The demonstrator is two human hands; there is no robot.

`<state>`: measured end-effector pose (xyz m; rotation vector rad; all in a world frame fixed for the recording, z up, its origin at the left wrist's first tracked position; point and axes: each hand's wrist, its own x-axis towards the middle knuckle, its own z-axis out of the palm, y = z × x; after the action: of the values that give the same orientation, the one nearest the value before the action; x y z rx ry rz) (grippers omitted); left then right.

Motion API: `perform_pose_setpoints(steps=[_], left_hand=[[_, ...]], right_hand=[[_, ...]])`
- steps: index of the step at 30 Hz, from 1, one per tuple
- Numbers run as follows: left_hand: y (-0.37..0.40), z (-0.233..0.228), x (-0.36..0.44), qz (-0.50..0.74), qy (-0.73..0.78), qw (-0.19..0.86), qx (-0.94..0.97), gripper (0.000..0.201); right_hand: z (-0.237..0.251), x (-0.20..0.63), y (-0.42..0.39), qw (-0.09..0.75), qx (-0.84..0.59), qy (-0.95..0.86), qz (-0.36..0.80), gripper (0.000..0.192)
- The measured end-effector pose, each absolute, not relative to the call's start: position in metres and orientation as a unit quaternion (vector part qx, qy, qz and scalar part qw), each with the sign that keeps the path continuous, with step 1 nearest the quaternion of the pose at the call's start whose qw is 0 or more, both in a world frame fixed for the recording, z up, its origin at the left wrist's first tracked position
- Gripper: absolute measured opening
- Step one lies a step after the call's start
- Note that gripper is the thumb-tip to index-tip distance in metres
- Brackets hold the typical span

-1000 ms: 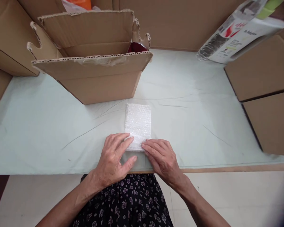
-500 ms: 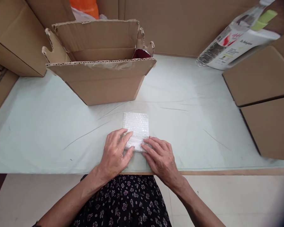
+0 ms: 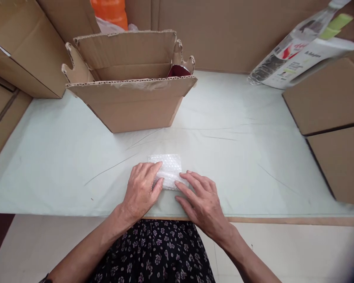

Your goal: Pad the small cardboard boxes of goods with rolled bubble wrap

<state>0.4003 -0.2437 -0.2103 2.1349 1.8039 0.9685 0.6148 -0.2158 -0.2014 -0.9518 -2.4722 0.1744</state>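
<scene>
A small white bubble-wrap packet [image 3: 167, 168] lies on the pale green table cover [image 3: 230, 157], close to the near edge. My left hand [image 3: 142, 188] rests flat on its near left part, fingers pressing down on it. My right hand [image 3: 199, 196] lies flat with its fingertips touching the packet's near right corner. Neither hand lifts it. The packet's near edge is hidden under my fingers.
An open cardboard box [image 3: 129, 86] with raised flaps stands behind the packet, something dark red inside. More cardboard boxes [image 3: 330, 114] sit at the right and one [image 3: 23, 59] at the far left. A printed plastic bag [image 3: 297, 55] leans at the back right.
The visible bubble-wrap packet has grown shorter, from a long strip to a short block, as my hands worked it toward the box. Both hands stayed on its near end.
</scene>
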Motion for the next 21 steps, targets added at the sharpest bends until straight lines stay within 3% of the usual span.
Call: perform_pose_setpoints(steps=[4, 8, 13, 18, 21], left_hand=[[-0.254, -0.209, 0.4, 0.382, 0.641, 0.15, 0.648, 0.041], [-0.274, -0.202, 0.397, 0.455, 0.659, 0.329, 0.499, 0.059], [-0.274, -0.195, 0.397, 0.498, 0.586, 0.513, 0.38, 0.071], [-0.268, -0.189, 0.4, 0.48, 0.548, 0.578, 0.366, 0.075], [-0.269, -0.19, 0.4, 0.486, 0.528, 0.596, 0.359, 0.079]], right_hand=[[-0.208, 0.604, -0.204, 0.277, -0.358, -0.889, 0.068, 0.018], [-0.206, 0.597, -0.199, 0.326, -0.373, -0.856, 0.146, 0.017], [-0.198, 0.594, -0.209, 0.315, -0.353, -0.841, 0.263, 0.019], [-0.189, 0.598, -0.211, 0.27, -0.347, -0.833, 0.337, 0.016], [-0.186, 0.6, -0.209, 0.279, -0.338, -0.84, 0.32, 0.016]])
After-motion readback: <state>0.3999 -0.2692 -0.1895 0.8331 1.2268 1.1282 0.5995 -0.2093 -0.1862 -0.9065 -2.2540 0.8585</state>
